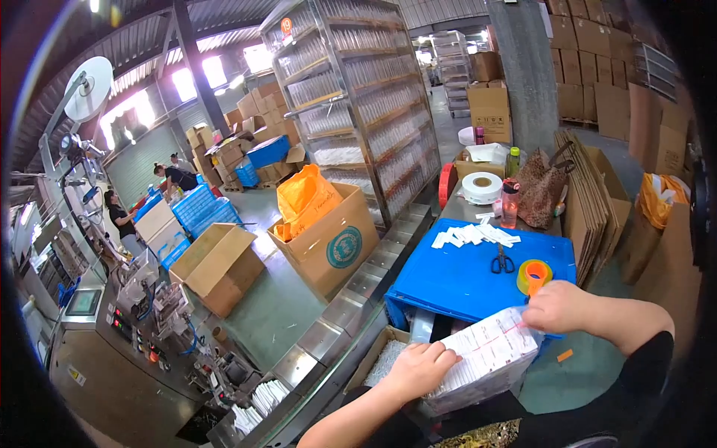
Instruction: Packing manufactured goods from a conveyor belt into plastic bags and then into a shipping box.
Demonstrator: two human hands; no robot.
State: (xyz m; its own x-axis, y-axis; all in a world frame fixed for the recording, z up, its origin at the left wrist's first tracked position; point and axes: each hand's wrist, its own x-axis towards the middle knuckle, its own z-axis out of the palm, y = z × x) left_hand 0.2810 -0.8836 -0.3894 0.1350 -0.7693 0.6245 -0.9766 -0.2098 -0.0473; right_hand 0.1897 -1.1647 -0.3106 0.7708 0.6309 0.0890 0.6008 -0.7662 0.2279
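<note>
A clear plastic bag (489, 351) packed with rows of white printed packets rests tilted in front of me, at the near edge of the blue table top. My left hand (424, 371) grips the bag's left side with its fingers curled and the thumb along the top. At the upper right corner of the bag, my right hand (556, 307) is closed in a pinch on the plastic. Just beyond that hand lies a roll of yellow tape (533, 277) with an orange core. Black-handled scissors (502, 261) lie farther left, below a scatter of white strips (475, 234).
A pink-tinted bottle (509, 204), a white label roll (482, 188) and a brown patterned bag (539, 190) stand behind the blue surface (441, 272). A metal conveyor (340, 313) runs along my left. Flattened cardboard (597, 209) leans at right; an open carton (385, 355) sits near my left forearm.
</note>
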